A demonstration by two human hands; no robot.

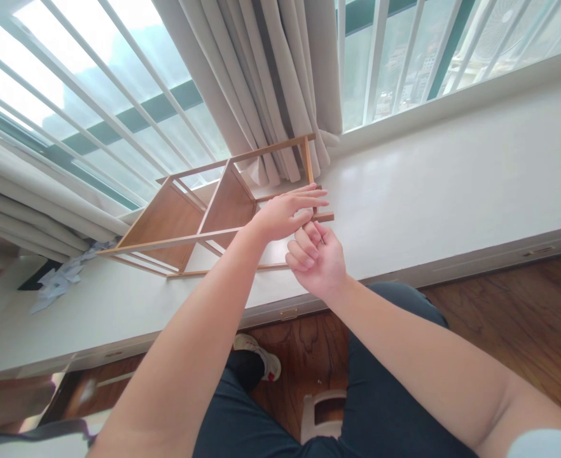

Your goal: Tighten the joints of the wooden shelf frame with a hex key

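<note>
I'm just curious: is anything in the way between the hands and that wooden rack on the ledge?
Nothing visible. The left hand lies flat on the wooden rack at its end; the right hand curls just beneath it.

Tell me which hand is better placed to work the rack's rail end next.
Right, likely. The right hand sits just under the rail end, fingers curled against it; the left hand lies flat over the wooden rack, seemingly steadying it.

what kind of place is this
Likely a room in a home: a deep white window ledge, long beige curtains at the windows, and a wood floor.
</note>
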